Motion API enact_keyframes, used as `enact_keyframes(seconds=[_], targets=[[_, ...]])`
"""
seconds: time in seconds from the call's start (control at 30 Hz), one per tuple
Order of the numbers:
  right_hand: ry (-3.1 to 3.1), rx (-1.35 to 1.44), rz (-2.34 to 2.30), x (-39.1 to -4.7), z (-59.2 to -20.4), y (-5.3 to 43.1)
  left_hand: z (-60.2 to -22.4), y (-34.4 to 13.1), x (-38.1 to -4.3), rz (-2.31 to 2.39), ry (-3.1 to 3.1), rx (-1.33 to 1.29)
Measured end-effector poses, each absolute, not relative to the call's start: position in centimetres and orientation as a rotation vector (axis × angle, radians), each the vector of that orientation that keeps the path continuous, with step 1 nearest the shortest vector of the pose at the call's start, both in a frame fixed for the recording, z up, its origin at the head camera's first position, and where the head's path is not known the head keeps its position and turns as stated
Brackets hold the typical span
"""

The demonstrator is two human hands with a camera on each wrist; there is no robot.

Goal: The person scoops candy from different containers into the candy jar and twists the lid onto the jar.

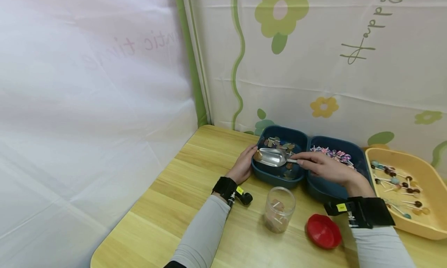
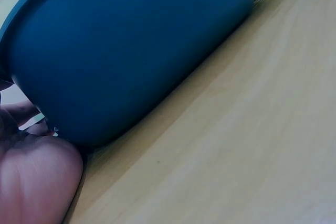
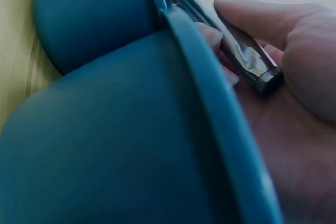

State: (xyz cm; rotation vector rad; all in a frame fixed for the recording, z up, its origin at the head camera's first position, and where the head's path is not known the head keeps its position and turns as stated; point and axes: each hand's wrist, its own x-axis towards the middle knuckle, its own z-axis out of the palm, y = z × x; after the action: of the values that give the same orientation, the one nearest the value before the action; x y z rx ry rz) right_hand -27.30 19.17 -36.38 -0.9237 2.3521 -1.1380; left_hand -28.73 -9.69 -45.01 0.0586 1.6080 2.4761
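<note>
In the head view my right hand [image 1: 323, 167] grips the handle of a metal scoop [image 1: 274, 157]. A brown piece shows at the scoop's tip, over the left blue bin [image 1: 279, 180], which holds brown and clear lollipops. The right wrist view shows thumb and fingers around the scoop handle [image 3: 244, 59], beside the blue rim. My left hand [image 1: 241, 165] rests against the left bin's outer side, fingertips right at the rim; the left wrist view shows it by the bin wall [image 2: 126, 51]. In front stands a clear open jar [image 1: 279, 210] with brown lollipops inside.
A red lid [image 1: 324, 231] lies right of the jar. Joined to the left bin, a second blue bin [image 1: 323, 190] holds pink, white and purple candies. A yellow tray [image 1: 431, 178] of lollipops stands at the right. A printed curtain [image 1: 297, 82] hangs behind the wooden table [image 1: 167, 206].
</note>
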Motion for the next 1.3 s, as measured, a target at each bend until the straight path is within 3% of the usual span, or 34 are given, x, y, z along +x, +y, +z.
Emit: enact_keyframes(seconds=[0.67, 0.97, 1.3], targets=[[2.31, -0.902, -1.245, -27.6, -36.3, 19.8, -44.8, -9.8, -28.8, 2.474, 1.632, 0.046], [2.279, -1.229, -1.348, -25.2, -31.0, 22.7, -44.8, -9.9, -29.2, 2.498, 1.622, 0.089], [2.598, -1.224, -1.291, -20.5, -26.7, 26.5, -44.5, -10.3, -29.3, 2.473, 1.632, 0.084]])
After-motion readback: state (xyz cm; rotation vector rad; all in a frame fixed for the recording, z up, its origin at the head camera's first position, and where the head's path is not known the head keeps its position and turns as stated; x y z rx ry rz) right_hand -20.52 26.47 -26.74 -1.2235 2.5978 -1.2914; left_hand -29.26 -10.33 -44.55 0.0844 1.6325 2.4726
